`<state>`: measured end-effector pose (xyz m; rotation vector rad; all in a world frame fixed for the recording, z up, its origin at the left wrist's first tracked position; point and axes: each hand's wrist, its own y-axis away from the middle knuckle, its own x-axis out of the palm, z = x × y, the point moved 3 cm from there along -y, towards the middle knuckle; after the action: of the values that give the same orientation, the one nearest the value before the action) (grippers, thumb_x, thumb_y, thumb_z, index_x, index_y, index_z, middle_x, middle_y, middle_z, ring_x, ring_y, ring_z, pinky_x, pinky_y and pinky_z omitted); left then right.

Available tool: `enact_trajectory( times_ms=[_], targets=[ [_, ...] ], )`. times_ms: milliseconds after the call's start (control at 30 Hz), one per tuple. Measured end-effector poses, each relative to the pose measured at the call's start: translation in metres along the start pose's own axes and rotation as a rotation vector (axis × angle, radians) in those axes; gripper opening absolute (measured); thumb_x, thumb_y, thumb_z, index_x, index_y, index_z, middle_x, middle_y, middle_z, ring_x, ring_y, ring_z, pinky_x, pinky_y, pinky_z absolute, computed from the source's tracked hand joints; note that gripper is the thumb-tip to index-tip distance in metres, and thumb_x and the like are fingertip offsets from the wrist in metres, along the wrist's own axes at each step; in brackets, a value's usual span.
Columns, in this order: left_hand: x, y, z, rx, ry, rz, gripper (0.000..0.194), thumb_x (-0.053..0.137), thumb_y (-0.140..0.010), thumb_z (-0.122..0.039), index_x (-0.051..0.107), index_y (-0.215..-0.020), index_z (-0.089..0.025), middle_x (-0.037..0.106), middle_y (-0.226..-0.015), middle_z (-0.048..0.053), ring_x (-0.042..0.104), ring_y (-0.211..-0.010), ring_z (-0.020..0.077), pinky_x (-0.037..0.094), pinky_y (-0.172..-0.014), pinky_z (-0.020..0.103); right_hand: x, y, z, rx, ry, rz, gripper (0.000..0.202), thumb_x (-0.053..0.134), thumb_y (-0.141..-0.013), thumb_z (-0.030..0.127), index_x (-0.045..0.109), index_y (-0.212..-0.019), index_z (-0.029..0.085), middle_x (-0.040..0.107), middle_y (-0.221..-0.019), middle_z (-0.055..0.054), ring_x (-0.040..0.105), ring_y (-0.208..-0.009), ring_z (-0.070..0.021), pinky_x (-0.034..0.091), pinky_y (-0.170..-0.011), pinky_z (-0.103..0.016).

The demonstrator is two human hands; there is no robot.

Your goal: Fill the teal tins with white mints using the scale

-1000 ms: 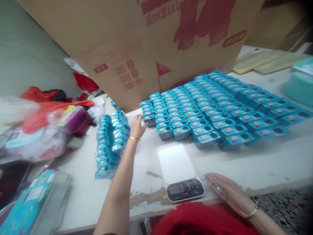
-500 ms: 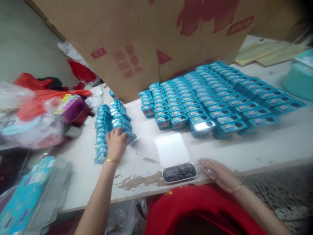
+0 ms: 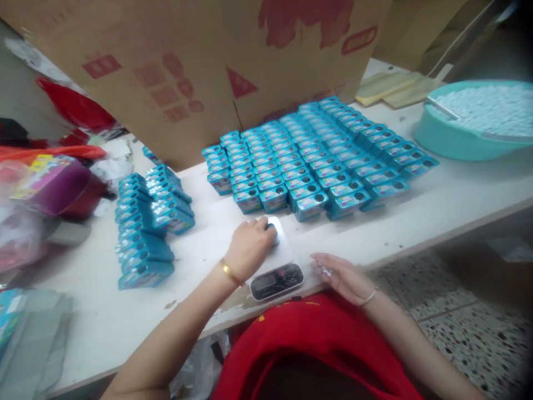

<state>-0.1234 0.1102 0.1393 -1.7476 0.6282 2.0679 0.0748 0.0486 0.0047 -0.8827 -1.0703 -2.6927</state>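
My left hand (image 3: 250,247) is over the white plate of a kitchen scale (image 3: 278,281), its fingers closed on a small blue tin (image 3: 273,232) that they mostly hide. Right of the scale, my right hand (image 3: 343,278) is cupped with the palm turned inward. A few small white pieces (image 3: 326,271) lie in its fingers. Two rows of blue tins (image 3: 145,269) stand on the left, with white pieces at the tops of several. Behind the scale, many more blue tins (image 3: 308,206) stand in close rows.
A turquoise basin (image 3: 441,136) full of white pieces stands at the right on the white table (image 3: 95,328). Behind the tins rises a large cardboard box (image 3: 200,44). Plastic bags and a purple package (image 3: 58,186) lie at the left, with flattened cartons (image 3: 37,344) nearer me.
My left hand has moved right from the left rows to the scale, bringing a blue tin. My right hand stays beside the scale, its white pieces now plainer. The view has swung right.
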Motion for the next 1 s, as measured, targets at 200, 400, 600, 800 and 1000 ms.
enact_trajectory(
  times_ms=[200,400,600,800,1000],
  targets=[
    [-0.021,0.031,0.025,-0.122,0.304,-0.285,0.029,0.055,-0.084,-0.043,0.054,-0.097,-0.017,0.059,-0.096,0.007,0.056,-0.087,0.0189,0.045,-0.076,0.031,0.006,0.007,0.006,0.053,0.008,0.0,0.023,0.07,-0.073,0.015,0.065,-0.096,0.014,0.067,-0.088,-0.007,0.064,-0.081,-0.0119,0.051,-0.066,-0.016],
    [0.015,0.097,0.067,-0.578,0.566,-0.514,0.019,0.055,-0.084,-0.036,0.057,-0.088,-0.018,0.06,-0.079,0.0,0.056,-0.07,0.0112,0.045,-0.068,0.023,0.003,0.006,0.007,0.04,0.051,-0.046,0.014,0.07,-0.074,0.022,0.069,-0.087,0.016,0.066,-0.082,-0.004,0.06,-0.069,-0.0087,0.051,-0.061,-0.016],
    [0.072,0.13,0.06,-0.714,0.735,-0.415,0.019,0.056,-0.083,-0.035,0.058,-0.089,-0.017,0.063,-0.082,0.001,0.058,-0.074,0.0114,0.046,-0.071,0.024,0.023,0.011,0.019,0.025,0.138,-0.005,0.021,0.075,-0.07,0.026,0.069,-0.089,0.017,0.064,-0.087,-0.004,0.057,-0.071,-0.008,0.047,-0.06,-0.016],
    [0.082,0.133,0.052,-0.688,0.761,-0.454,0.02,0.057,-0.084,-0.034,0.059,-0.093,-0.017,0.063,-0.083,0.002,0.057,-0.075,0.012,0.046,-0.072,0.026,0.043,0.012,0.034,-0.052,0.263,0.062,0.024,0.073,-0.071,0.03,0.067,-0.09,0.016,0.063,-0.085,-0.004,0.051,-0.063,-0.0062,0.039,-0.052,-0.018],
    [0.061,0.116,0.041,-0.47,0.699,-0.645,0.019,0.056,-0.085,-0.022,0.057,-0.103,-0.017,0.062,-0.088,0.003,0.056,-0.076,0.0115,0.046,-0.069,0.025,0.056,0.011,0.033,-0.047,0.309,0.063,0.025,0.074,-0.071,0.034,0.066,-0.088,0.017,0.062,-0.084,-0.002,0.049,-0.061,-0.006,0.036,-0.051,-0.019]
  ],
)
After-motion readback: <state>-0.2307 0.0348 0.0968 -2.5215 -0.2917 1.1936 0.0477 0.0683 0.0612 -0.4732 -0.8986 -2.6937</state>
